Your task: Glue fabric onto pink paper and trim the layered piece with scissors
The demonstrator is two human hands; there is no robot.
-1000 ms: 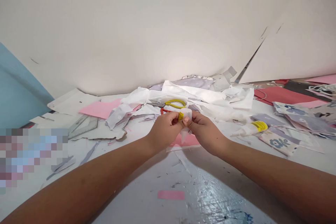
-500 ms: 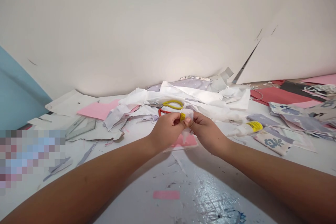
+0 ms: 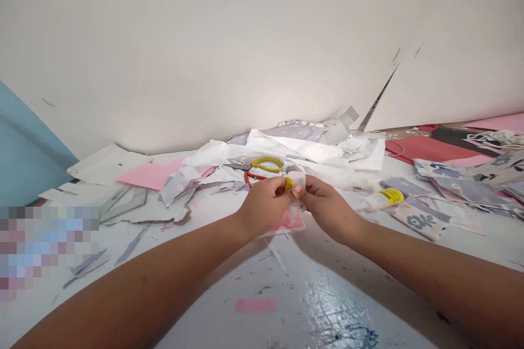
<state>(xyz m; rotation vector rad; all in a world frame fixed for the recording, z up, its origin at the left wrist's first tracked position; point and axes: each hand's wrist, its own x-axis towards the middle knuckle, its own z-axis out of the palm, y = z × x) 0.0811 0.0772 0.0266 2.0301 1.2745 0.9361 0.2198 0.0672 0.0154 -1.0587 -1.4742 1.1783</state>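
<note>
A pale board (image 3: 204,54) backs the scrap-strewn white table (image 3: 221,327). On my feed the left hand (image 3: 262,207) and right hand (image 3: 329,210) pinch a translucent bottle (image 3: 298,178) between them, equally near it; its long axis runs nearly upright, nozzle down over a pink piece (image 3: 281,223), contact unclear to me.

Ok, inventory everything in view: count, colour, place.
Held bottle: 1, white-yellow, centre
Loose bottle: 1, white-yellow, right
Scissors: 1, yellow and red handles, centre
Strip: 1, pink, front
Papers: several, pink, left, centre, right
Likely set square: 1, clear, left
Floral pieces: several, pale and blue, right
Sheet: 1, red, right
Black piece: 1, right
Cords: count unclear, white, right
Scraps: many, white and lilac, back
Table: 1, pale, underneath
Panel: 1, white, behind
Wall: 1, blue, left
Left grip: 1, on held bottle
Right grip: 1, on held bottle
</note>
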